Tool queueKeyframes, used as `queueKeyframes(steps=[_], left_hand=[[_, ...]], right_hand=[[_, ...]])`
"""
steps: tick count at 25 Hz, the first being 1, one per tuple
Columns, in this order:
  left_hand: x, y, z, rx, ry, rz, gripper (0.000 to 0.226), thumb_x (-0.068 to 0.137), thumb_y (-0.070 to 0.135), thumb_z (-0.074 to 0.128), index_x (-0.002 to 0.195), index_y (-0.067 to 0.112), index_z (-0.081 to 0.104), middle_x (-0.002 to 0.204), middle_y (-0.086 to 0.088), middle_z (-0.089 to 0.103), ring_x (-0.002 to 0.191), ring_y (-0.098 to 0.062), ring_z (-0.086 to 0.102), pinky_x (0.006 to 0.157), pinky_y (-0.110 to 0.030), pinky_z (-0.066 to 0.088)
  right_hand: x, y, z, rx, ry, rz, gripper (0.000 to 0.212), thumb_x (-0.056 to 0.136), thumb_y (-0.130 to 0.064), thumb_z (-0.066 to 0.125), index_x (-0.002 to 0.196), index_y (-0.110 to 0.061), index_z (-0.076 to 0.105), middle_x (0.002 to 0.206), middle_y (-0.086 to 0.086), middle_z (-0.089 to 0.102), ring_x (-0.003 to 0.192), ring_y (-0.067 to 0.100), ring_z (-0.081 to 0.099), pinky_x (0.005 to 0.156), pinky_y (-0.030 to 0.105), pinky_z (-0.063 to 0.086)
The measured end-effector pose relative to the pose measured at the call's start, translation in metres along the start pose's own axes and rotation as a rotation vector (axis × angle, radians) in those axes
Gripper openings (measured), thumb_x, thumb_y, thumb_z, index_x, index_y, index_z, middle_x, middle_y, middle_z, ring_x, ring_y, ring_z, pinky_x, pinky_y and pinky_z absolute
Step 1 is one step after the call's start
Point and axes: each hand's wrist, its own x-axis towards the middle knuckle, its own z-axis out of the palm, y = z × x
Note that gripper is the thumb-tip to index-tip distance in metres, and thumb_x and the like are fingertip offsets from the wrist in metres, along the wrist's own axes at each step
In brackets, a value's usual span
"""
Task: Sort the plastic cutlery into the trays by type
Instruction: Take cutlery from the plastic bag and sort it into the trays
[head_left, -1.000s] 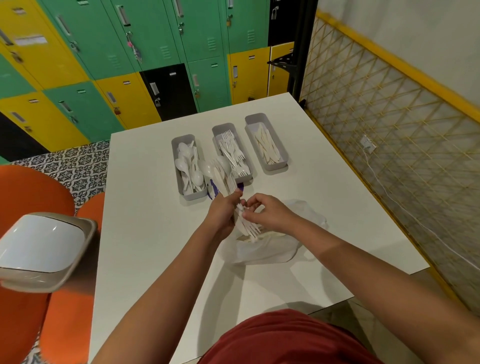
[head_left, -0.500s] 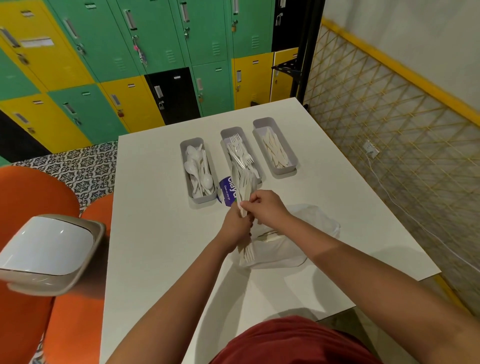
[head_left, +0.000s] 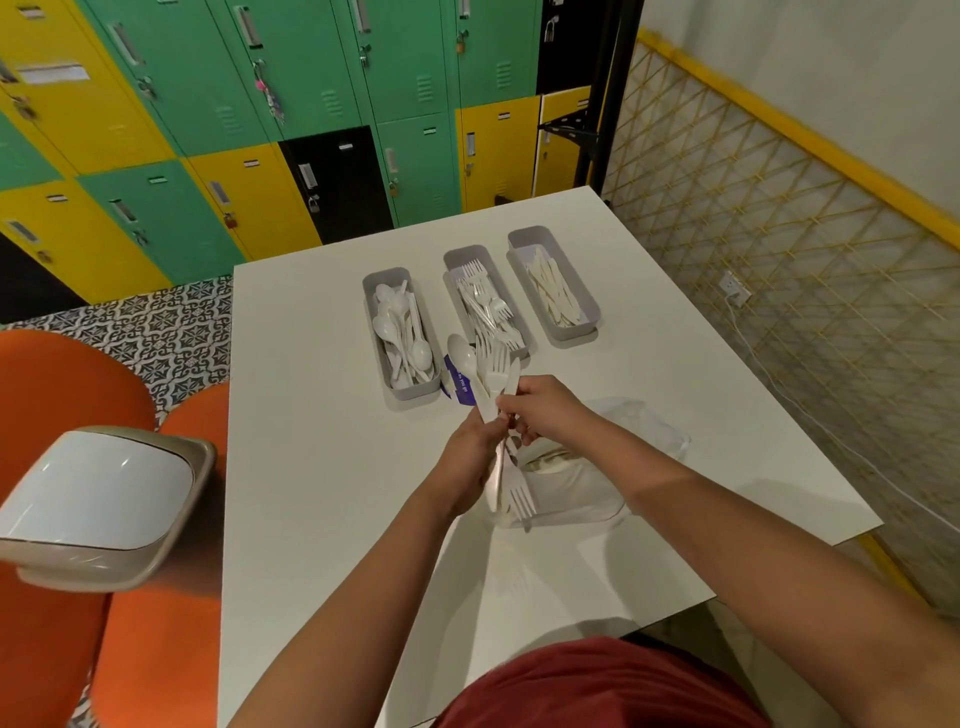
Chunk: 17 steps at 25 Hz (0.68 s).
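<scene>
White plastic cutlery bundle (head_left: 488, 374): spoon, forks, knife fanned upward

Wall of lockers (head_left: 291, 119) at the far side, green, yellow and a couple of black, some with padlocks. Patterned tile floor (head_left: 156, 338) below them. Orange seats (head_left: 67, 415) on the left with a white swing-lid bin (head_left: 98, 499) in front. Yellow lattice fence (head_left: 769, 249) on the right, a wall socket (head_left: 735, 289) behind it.
</scene>
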Motion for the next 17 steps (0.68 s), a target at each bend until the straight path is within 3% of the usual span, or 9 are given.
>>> queueKeyframes(steps=[5,9,12,14,17], left_hand=[[0.002,-0.001,0.001,-0.192,0.034,-0.104,0.032,0.099,0.014,0.036,0.125,0.004,0.052,0.078,-0.004,0.063,0.068,-0.015,0.058,0.064,-0.027,0.046],[0.015,0.010,0.005,-0.182,0.133,-0.140,0.020,0.097,0.006,0.038,0.104,0.002,0.056,0.082,-0.010,0.062,0.069,-0.017,0.060,0.062,-0.025,0.050],[0.027,0.018,0.006,-0.148,0.188,-0.161,0.014,0.096,0.005,0.042,0.104,0.001,0.053,0.081,-0.013,0.059,0.072,-0.019,0.059,0.066,-0.029,0.051],[0.034,0.027,0.010,-0.114,0.223,-0.152,0.014,0.094,0.003,0.045,0.106,0.000,0.053,0.079,-0.012,0.057,0.067,-0.018,0.057,0.061,-0.028,0.051],[0.047,0.043,0.017,-0.050,0.252,-0.127,0.014,0.094,0.002,0.047,0.107,0.002,0.051,0.075,-0.010,0.054,0.065,-0.017,0.054,0.055,-0.025,0.050]], right_hand=[[0.005,0.006,-0.005,0.223,-0.036,0.087,0.016,0.094,-0.009,0.051,0.079,-0.005,0.054,0.064,0.011,0.054,0.048,0.017,0.050,0.041,0.022,0.048],[0.014,0.007,-0.020,0.404,-0.067,0.148,0.013,0.098,-0.010,0.042,0.088,-0.006,0.049,0.077,0.013,0.057,0.063,0.024,0.060,0.050,0.029,0.056],[0.023,0.004,-0.039,0.556,-0.005,0.198,0.007,0.098,-0.006,0.041,0.098,-0.003,0.048,0.085,0.013,0.050,0.069,0.028,0.060,0.056,0.037,0.057],[0.031,0.001,-0.054,0.591,0.048,0.196,0.012,0.097,-0.004,0.042,0.107,-0.004,0.049,0.093,0.012,0.050,0.071,0.026,0.059,0.055,0.035,0.057],[0.051,-0.001,-0.083,0.482,0.195,0.174,0.021,0.096,-0.007,0.046,0.116,-0.004,0.053,0.085,0.008,0.054,0.065,0.020,0.054,0.054,0.030,0.051]])
